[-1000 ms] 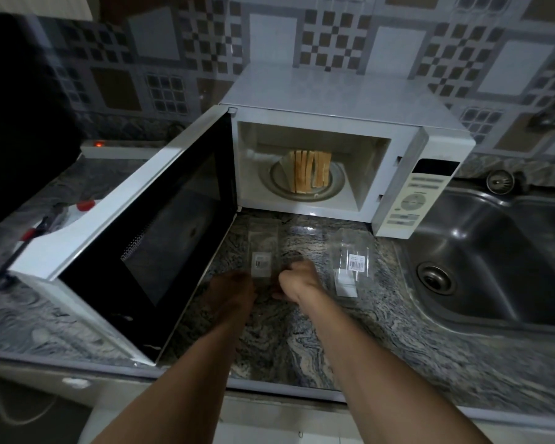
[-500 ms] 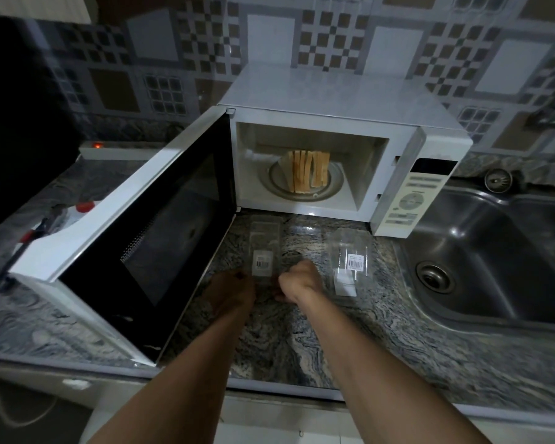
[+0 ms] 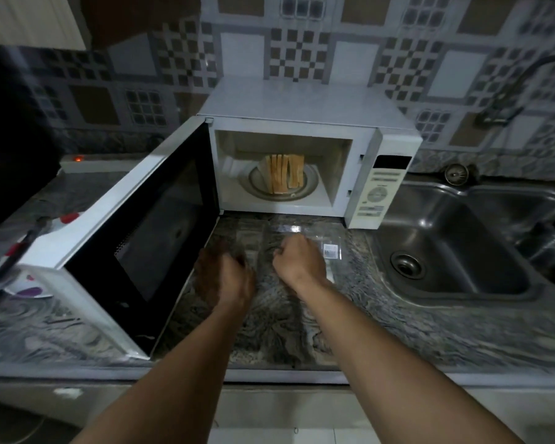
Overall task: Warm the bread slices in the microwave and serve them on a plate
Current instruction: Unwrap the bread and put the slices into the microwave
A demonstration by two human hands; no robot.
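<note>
Several bread slices (image 3: pixel 284 177) stand on edge on the glass turntable (image 3: pixel 279 192) inside the white microwave (image 3: pixel 302 104), whose door (image 3: pixel 135 238) hangs wide open to the left. A clear plastic container (image 3: pixel 332 251) with a white label lies on the counter just in front of the oven. My right hand (image 3: pixel 298 261) rests on it with its fingers curled around the plastic. My left hand (image 3: pixel 225 274) is blurred, just left of the right hand, over the container's left part, and its grip cannot be made out. A white plate (image 3: pixel 29 288) with coloured spots sits far left, partly behind the door.
Dark tongs (image 3: pixel 10 261) lie across the plate. A steel sink (image 3: pixel 462 245) takes up the right side, with a tap (image 3: pixel 507 100) above it. A power strip with a red light (image 3: pixel 77 160) lies at the back left. The marbled counter (image 3: pixel 398 331) ends near me.
Both hands have moved a little forward over the clear container, and the left hand now hides its left label. The view has pulled back and shifted. The bread has not moved.
</note>
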